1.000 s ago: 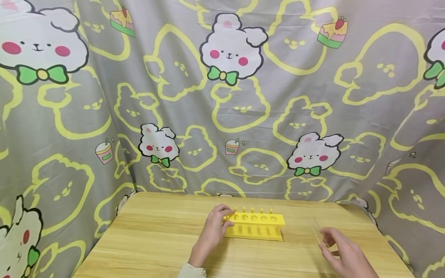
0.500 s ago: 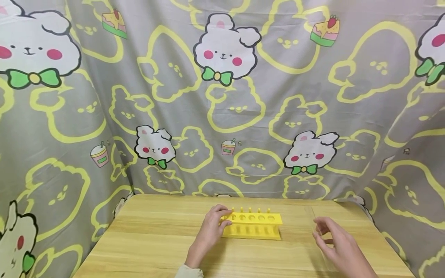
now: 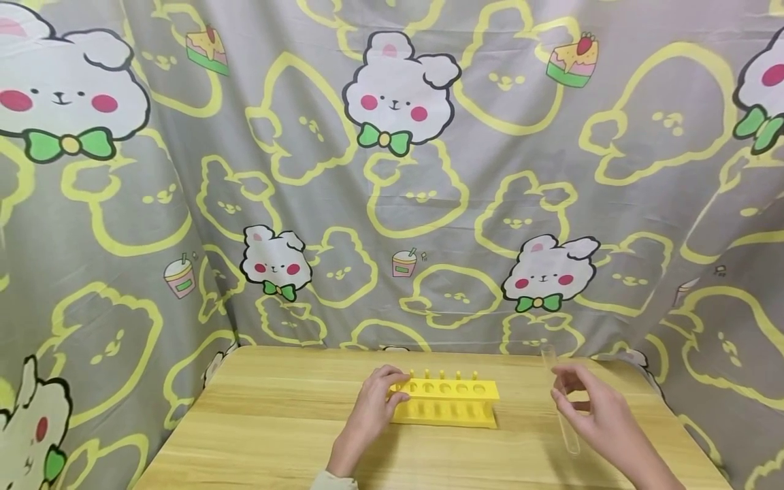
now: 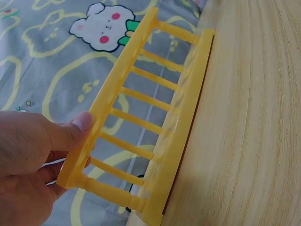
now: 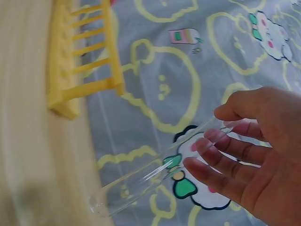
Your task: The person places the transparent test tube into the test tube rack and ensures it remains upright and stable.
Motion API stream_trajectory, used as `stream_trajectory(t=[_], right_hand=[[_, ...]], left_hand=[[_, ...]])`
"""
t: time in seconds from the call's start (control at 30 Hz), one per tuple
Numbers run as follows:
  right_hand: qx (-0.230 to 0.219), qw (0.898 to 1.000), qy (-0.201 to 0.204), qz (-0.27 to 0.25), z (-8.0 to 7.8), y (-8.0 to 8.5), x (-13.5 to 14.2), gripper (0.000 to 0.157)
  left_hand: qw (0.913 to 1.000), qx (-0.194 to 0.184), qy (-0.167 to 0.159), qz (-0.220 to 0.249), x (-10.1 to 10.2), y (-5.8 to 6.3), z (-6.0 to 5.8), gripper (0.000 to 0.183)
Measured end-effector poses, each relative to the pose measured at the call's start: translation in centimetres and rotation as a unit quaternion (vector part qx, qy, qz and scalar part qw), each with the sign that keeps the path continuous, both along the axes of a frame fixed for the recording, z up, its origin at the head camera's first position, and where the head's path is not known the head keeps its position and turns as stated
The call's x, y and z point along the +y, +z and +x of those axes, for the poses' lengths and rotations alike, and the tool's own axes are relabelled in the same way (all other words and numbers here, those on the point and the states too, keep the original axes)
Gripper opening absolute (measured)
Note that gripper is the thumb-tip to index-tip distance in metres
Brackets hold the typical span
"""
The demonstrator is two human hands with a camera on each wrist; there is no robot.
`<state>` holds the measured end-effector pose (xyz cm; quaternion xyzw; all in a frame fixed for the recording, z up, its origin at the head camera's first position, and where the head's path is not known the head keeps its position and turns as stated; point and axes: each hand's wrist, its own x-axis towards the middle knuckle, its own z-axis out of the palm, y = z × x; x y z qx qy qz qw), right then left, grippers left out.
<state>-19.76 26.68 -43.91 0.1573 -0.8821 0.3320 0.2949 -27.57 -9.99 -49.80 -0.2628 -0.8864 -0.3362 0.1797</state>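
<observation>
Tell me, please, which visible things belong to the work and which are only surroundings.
Work:
- yellow rack, gripped by the left hand
- clear tube, held in the right hand

Only surroundings:
- wooden table, under the rack
- patterned cloth, behind the table

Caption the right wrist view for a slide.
Right hand holding a clear tube, yellow rack at upper left, rabbit-print cloth behind.
</observation>
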Motion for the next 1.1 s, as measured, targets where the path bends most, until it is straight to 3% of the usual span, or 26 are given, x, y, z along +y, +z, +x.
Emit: stream_trajectory(t=[0.33, 1.1], right_hand=[[-0.006, 1.000, -0.009, -0.028, -0.8, 1.6, -0.5, 0.033], [0.024, 0.996, -0.013, -0.080, -2.8, 2.5, -3.3, 0.035]], left_hand=[[0.9998, -0.013, 0.008, -0.010, 0.2, -0.2, -0.2, 0.032], [0.9999, -0.009, 0.004, -0.013, 0.1, -0.1, -0.3, 0.033]])
